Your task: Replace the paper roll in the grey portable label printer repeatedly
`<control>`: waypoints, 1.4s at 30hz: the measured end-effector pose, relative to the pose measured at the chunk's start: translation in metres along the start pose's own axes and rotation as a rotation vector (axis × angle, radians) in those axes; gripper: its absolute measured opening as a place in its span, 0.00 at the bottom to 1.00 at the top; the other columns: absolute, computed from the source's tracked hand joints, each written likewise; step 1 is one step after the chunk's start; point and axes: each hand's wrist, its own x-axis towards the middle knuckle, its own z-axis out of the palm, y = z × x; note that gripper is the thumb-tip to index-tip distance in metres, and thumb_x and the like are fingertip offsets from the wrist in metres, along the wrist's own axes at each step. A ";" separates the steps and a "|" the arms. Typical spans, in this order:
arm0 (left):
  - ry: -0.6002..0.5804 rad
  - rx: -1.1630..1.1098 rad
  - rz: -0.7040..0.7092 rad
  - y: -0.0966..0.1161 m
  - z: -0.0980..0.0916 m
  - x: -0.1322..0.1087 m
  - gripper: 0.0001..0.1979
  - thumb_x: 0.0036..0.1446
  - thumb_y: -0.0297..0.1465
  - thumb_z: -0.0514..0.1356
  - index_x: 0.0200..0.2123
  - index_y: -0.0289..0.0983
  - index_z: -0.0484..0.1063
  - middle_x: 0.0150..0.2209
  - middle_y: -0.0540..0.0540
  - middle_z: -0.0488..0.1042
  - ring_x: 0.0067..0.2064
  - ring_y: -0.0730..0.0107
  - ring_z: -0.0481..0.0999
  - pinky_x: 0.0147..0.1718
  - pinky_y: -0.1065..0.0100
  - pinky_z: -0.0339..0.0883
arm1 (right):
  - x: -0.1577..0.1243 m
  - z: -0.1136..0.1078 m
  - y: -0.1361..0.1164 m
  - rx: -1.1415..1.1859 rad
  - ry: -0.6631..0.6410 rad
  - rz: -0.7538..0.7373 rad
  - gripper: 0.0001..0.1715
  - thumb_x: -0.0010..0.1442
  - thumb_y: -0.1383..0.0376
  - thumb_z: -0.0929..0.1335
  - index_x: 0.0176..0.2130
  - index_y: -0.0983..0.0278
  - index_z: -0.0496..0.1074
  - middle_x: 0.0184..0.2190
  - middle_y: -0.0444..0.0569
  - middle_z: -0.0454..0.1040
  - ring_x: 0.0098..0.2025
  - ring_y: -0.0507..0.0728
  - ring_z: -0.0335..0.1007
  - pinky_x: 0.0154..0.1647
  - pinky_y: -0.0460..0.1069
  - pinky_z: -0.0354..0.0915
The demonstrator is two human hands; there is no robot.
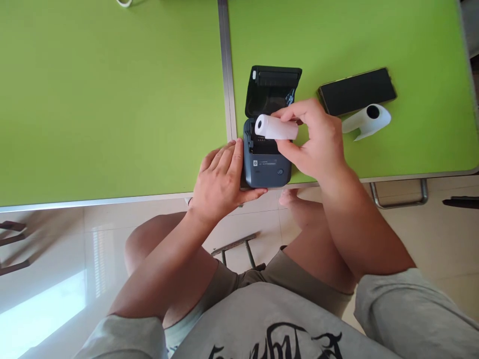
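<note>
A small dark blue-grey thermal printer (267, 171) sits at the table's front edge, its black lid (273, 89) tipped up and back. My right hand (318, 139) pinches a white paper roll (280, 129) between thumb and fingers, over the open compartment. The roll lies sideways, its hollow core facing left; whether it touches the compartment is unclear. My left hand (220, 177) holds the printer in place, fingers along its left side and thumb across its front near the table edge.
To the right lies a black phone (359, 91), with a curled white piece with a dark round hole (368, 121) near it. A metal seam (225, 65) divides the green tabletop (112, 109). A white ring-like object (124, 2) is cut off at the top.
</note>
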 end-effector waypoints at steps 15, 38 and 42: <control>-0.006 0.016 0.003 0.002 -0.002 -0.002 0.49 0.65 0.64 0.53 0.74 0.34 0.60 0.65 0.30 0.74 0.68 0.46 0.73 0.67 0.52 0.62 | -0.010 -0.001 -0.006 0.097 0.008 -0.253 0.09 0.53 0.70 0.71 0.32 0.53 0.73 0.41 0.43 0.83 0.45 0.63 0.80 0.49 0.64 0.74; -0.062 0.014 0.047 0.000 -0.006 -0.002 0.32 0.65 0.60 0.57 0.66 0.55 0.70 0.67 0.33 0.71 0.71 0.45 0.68 0.65 0.45 0.64 | 0.003 0.023 0.029 0.493 0.131 0.127 0.43 0.56 0.32 0.64 0.61 0.46 0.50 0.66 0.51 0.70 0.69 0.66 0.69 0.66 0.64 0.65; -0.061 0.029 0.054 0.000 -0.006 -0.003 0.31 0.65 0.60 0.56 0.66 0.55 0.70 0.66 0.33 0.71 0.71 0.46 0.68 0.65 0.45 0.63 | 0.002 0.022 0.033 0.504 0.287 0.048 0.33 0.60 0.35 0.62 0.56 0.48 0.61 0.49 0.50 0.79 0.56 0.66 0.76 0.55 0.63 0.71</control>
